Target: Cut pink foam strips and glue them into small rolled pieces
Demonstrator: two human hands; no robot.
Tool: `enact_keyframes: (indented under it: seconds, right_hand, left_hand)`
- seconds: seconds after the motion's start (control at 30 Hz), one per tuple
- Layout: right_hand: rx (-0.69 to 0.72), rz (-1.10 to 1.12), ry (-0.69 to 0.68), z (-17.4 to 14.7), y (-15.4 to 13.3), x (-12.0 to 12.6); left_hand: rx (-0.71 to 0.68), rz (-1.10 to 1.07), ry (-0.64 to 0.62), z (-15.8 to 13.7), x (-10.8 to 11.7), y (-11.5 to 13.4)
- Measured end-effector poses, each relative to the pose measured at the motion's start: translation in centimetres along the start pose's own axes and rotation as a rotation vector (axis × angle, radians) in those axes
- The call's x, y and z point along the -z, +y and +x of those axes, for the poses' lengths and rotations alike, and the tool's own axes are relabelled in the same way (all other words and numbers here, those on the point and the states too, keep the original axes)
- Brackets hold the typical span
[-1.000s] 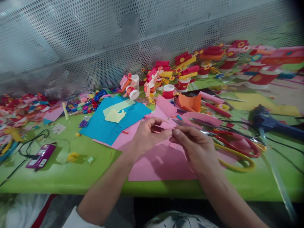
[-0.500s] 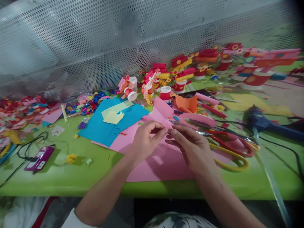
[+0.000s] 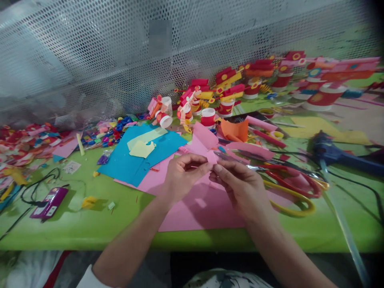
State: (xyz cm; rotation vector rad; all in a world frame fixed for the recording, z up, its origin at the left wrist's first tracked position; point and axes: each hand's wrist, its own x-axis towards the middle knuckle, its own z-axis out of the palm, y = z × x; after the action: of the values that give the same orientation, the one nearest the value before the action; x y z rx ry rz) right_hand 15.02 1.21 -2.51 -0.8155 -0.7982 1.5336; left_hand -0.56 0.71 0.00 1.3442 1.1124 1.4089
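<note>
Over a large pink craft sheet [image 3: 207, 212], both hands meet fingertip to fingertip. My left hand [image 3: 184, 176] is closed, thumb against forefinger, on a small pink piece [image 3: 213, 157]. My right hand [image 3: 240, 182] pinches the same piece from the other side. Most of that piece is hidden by the fingers, so its shape cannot be made out. Right of my right hand lie scissors with yellow handles [image 3: 295, 212] and scissors with red handles [image 3: 306, 182]. A folded pink sheet [image 3: 205, 136] is just beyond my fingertips.
At left a blue sheet [image 3: 120, 168] carries pale yellow scraps [image 3: 142, 149]. A purple device [image 3: 49, 203] with a black cable lies further left. A blue glue gun [image 3: 333, 154] with a clear glue stick is at right. Decorated cup models [image 3: 208, 118] line the back by a perforated metal panel [image 3: 120, 72].
The view has shifted very slightly. Both hands stay together on the small pink piece, with only a tiny shift of the fingers.
</note>
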Motion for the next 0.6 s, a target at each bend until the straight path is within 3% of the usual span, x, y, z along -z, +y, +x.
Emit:
enact_keyframes:
  seconds: [0.23, 0.6]
  right_hand:
    - [-0.064, 0.009, -0.032, 0.04, -0.22, 0.06]
    - [-0.143, 0.143, -0.109, 0.12, -0.41, 0.12]
  left_hand:
    - [-0.026, 0.028, -0.007, 0.24, 0.36, -0.1]
    - [0.15, -0.21, -0.031, 0.58, 0.29, -0.07]
